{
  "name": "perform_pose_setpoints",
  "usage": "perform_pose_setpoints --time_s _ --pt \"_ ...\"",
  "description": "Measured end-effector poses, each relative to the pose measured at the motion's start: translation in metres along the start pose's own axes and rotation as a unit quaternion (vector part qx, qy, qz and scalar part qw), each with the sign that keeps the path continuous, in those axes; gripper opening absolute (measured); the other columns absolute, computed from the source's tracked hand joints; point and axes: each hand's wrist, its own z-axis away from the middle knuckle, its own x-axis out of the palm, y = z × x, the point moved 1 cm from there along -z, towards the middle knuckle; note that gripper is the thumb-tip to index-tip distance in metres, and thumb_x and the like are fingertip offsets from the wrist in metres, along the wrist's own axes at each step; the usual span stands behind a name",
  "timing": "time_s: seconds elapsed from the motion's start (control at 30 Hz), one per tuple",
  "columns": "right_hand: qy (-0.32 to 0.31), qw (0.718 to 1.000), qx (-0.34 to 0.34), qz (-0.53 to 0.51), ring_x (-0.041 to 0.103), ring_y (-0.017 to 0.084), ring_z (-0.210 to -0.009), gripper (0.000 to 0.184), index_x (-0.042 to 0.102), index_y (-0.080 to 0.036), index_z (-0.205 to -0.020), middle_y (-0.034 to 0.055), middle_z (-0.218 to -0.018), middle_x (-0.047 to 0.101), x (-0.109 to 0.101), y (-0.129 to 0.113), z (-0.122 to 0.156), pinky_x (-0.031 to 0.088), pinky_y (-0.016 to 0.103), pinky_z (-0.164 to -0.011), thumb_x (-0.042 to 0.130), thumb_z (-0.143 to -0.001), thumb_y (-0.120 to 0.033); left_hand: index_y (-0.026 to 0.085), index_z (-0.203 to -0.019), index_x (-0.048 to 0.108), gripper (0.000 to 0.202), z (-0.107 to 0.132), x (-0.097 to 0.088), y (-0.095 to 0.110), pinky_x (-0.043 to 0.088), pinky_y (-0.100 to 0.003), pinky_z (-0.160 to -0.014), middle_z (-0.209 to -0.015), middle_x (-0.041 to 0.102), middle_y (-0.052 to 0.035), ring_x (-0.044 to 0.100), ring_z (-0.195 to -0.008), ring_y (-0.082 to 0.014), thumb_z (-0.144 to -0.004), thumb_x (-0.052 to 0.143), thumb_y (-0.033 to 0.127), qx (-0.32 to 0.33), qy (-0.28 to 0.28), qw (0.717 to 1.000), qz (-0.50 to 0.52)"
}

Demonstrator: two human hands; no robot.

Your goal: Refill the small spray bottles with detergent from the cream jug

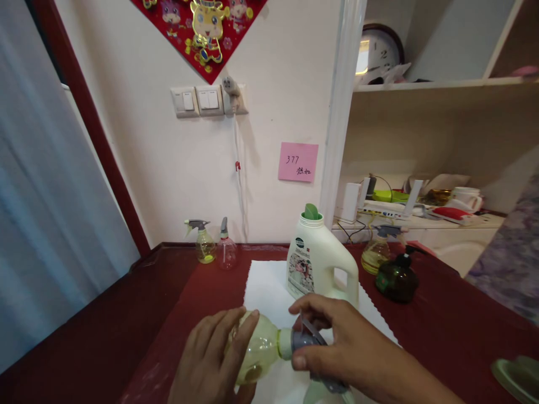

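Note:
A small clear spray bottle (261,347) with yellowish liquid lies on its side low in the head view. My left hand (210,359) wraps round its round body. My right hand (337,342) grips its grey trigger spray head (309,342) at the neck. The bottle is over a white cloth (263,286) spread on the dark red table (126,331). Just behind the hands stands a white detergent jug (318,261) with a green cap and a side handle.
Two small spray bottles (205,242) (226,247) stand by the wall at the table's back. Another spray bottle (377,251) and a dark green pump bottle (398,278) stand right of the jug. A green object (517,379) sits at the lower right. Shelves with clutter lie behind.

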Motion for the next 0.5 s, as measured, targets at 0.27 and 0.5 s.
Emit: perform_pose_setpoints --time_s 0.27,0.5 --pt "0.030 0.989 -0.072 0.125 0.056 0.016 -0.073 0.024 0.067 -0.024 -0.094 -0.0027 -0.079 0.061 0.014 0.015 -0.005 0.042 0.029 -0.065 0.074 -0.071 -0.025 0.025 -0.144 0.049 0.069 -0.003 0.000 0.000 0.044 -0.043 -0.101 -0.130 0.068 -0.0092 0.060 -0.116 -0.0306 -0.077 0.063 0.018 0.020 -0.033 0.999 -0.014" --pt "0.077 0.900 -0.276 0.329 0.066 0.022 -0.088 0.029 0.070 -0.027 -0.098 0.0027 -0.094 0.073 -0.012 -0.002 0.009 0.047 0.037 -0.076 0.063 -0.075 -0.011 0.032 -0.143 0.048 0.082 -0.001 0.007 -0.017 0.058 -0.043 -0.092 -0.130 0.064 -0.0096 0.063 -0.113 -0.0314 -0.068 0.079 0.023 -0.061 -0.116 0.983 0.127"
